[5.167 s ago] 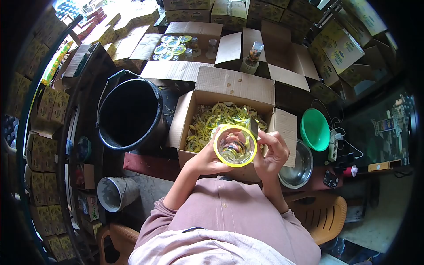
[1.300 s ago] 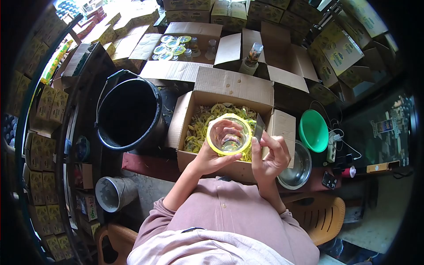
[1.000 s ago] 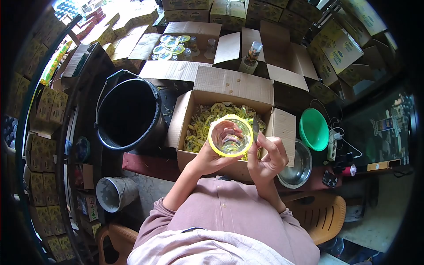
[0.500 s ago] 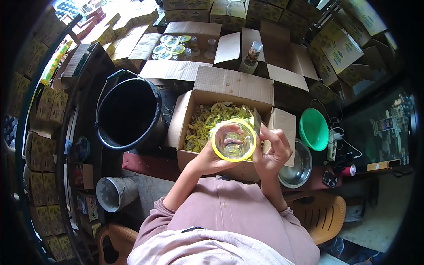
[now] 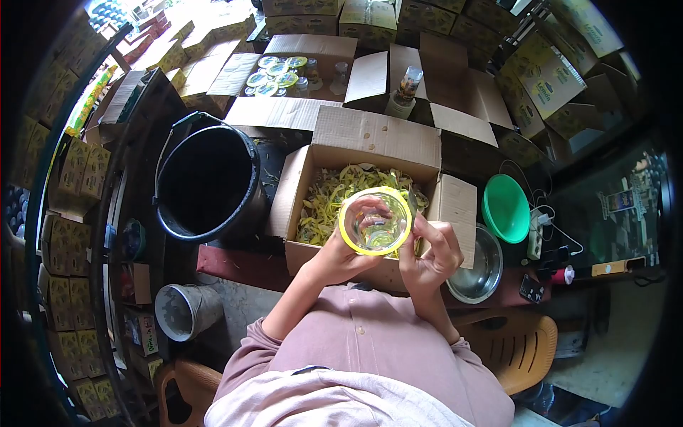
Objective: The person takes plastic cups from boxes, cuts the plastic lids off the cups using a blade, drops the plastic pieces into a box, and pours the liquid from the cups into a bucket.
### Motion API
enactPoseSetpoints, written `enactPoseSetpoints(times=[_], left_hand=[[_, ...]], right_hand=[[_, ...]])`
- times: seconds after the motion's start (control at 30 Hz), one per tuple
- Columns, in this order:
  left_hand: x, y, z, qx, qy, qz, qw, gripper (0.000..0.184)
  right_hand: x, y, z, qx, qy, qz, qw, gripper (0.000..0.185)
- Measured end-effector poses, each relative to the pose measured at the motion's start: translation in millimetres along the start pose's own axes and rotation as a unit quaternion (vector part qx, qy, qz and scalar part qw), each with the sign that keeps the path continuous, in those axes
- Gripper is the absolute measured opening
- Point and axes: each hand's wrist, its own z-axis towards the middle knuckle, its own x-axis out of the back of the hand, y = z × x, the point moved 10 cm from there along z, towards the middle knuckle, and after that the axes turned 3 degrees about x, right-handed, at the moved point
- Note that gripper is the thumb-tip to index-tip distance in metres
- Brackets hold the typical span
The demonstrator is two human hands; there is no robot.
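My left hand [image 5: 340, 257] is wrapped round a clear cup with a yellow rim [image 5: 376, 253]. The cup's open mouth faces up towards me, and its inside looks see-through. On the right of the rim, my right hand [image 5: 432, 255] has its thumb and index finger pinched together beside a thin dark strip that is too small to name. Below the cup stands an open cardboard box [image 5: 377, 132] with yellow-green shreds [image 5: 324, 206] inside. Part of the shreds is hidden by the cup and my hands.
A black bucket [image 5: 165, 206] stands left of the box, with a grey bucket [image 5: 167, 313] lower down. To the right are a green basin [image 5: 506, 208] and a clear bowl [image 5: 491, 274]. Behind, another carton [image 5: 277, 114] holds several yellow-lidded cups; a bottle [image 5: 409, 84] stands beside it.
The cup has shifted slightly left and up, tilting a little. My right hand has moved a bit left and down, with its fingers curled closer to the rim.
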Motion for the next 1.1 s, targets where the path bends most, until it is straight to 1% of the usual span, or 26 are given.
enactPoseSetpoints(times=[0.17, 0.27, 0.33, 0.43, 0.53, 0.63, 0.73, 0.77, 0.87, 0.9, 0.97, 1.03, 1.1], left_hand=[[1, 2, 5, -0.004, -0.003, -0.044, 0.999, 0.069], [0, 6, 6, -0.003, 0.007, -0.060, 0.998, 0.070], [1, 8, 6, -0.001, 0.015, -0.076, 0.997, 0.071], [1, 9, 5, -0.005, 0.030, -0.028, 0.999, 0.073], [1, 4, 4, -0.011, 0.017, 0.010, 1.000, 0.074], [4, -2, 1, 0.016, 0.015, 0.028, 0.999, 0.073], [0, 14, 2, -0.034, -0.006, 0.138, 0.990, 0.074], [-5, 14, 2, -0.009, -0.032, 0.110, 0.993, 0.077], [-4, 7, 0, -0.016, -0.037, 0.096, 0.995, 0.077], [-2, 9, 2, -0.028, -0.025, 0.108, 0.993, 0.074], [-1, 7, 4, -0.006, -0.003, 0.067, 0.998, 0.071], [-1, 9, 7, 0.009, 0.005, 0.022, 1.000, 0.068], [1, 7, 8, 0.007, 0.006, 0.004, 1.000, 0.068]], right_hand=[[0, 1, 4, -0.002, -0.006, 0.000, 1.000, 0.028], [1, -2, 0, -0.002, 0.008, -0.001, 1.000, 0.028], [0, -7, 0, 0.014, 0.005, -0.017, 1.000, 0.028], [-1, -10, 1, 0.025, 0.006, -0.025, 0.999, 0.028], [0, -8, 3, 0.020, 0.006, -0.021, 1.000, 0.029], [0, -3, 8, 0.011, -0.011, -0.005, 1.000, 0.029], [-2, 4, 9, -0.001, -0.029, 0.015, 0.999, 0.029], [-3, 7, 8, -0.006, -0.034, 0.022, 0.999, 0.029], [-5, 16, 8, -0.018, -0.043, 0.080, 0.996, 0.030], [-4, 18, 7, -0.028, -0.036, 0.081, 0.996, 0.030], [-2, 21, 5, -0.047, -0.021, 0.084, 0.995, 0.030], [1, 14, 3, -0.025, -0.007, 0.071, 0.997, 0.029], [4, 10, 0, -0.014, 0.000, 0.061, 0.998, 0.028]])
